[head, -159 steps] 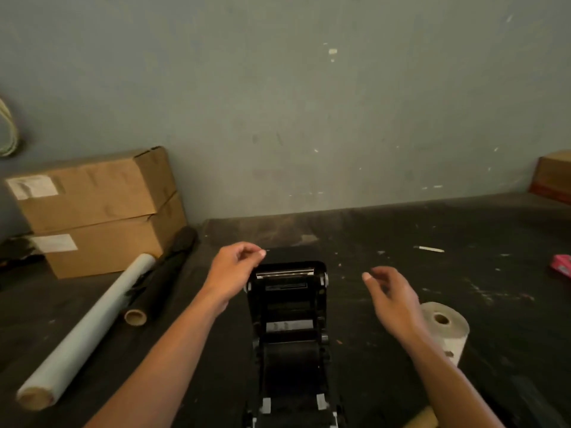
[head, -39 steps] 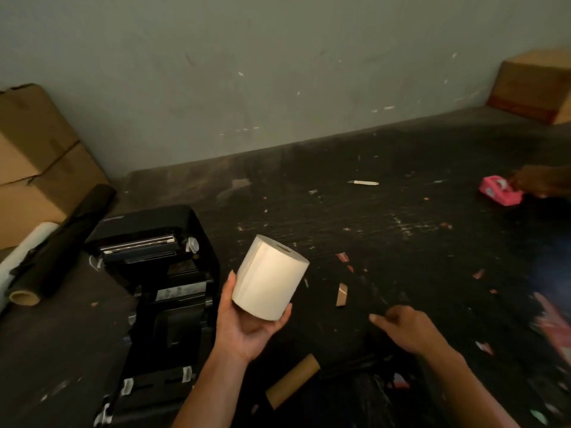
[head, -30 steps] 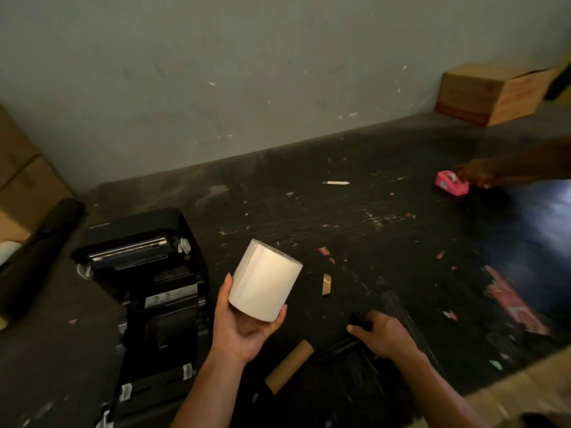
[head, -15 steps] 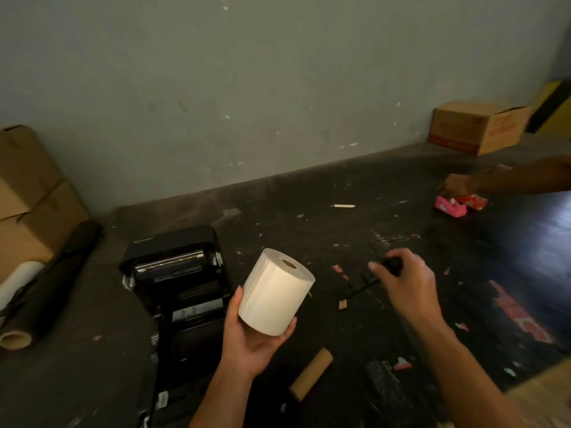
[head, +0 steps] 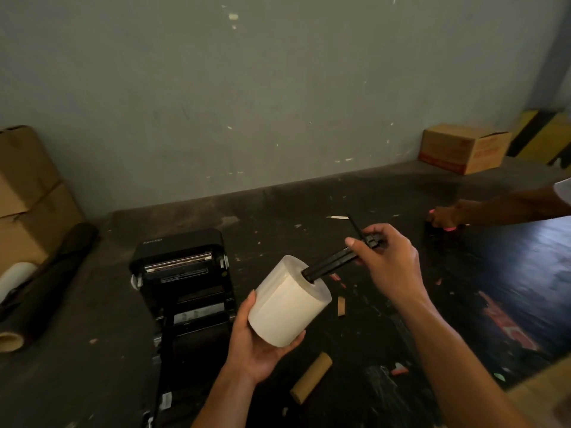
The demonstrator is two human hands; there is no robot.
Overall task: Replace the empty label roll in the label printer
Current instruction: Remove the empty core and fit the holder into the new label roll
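Spindle (head: 332, 262) now entering roll (head: 289, 301) | right grip (head: 387, 262) pinches spindle | left grip (head: 258, 344) cradles roll

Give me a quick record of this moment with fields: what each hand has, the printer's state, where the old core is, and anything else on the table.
left hand: cradles the white label roll from below
right hand: grips the black spindle, its tip entering the roll's core hole
label printer: lid open, roll bay looks empty
empty cardboard core: lying on the table, right of the printer
another person's hand: far right, on a pink object
cardboard boxes: stacked at left
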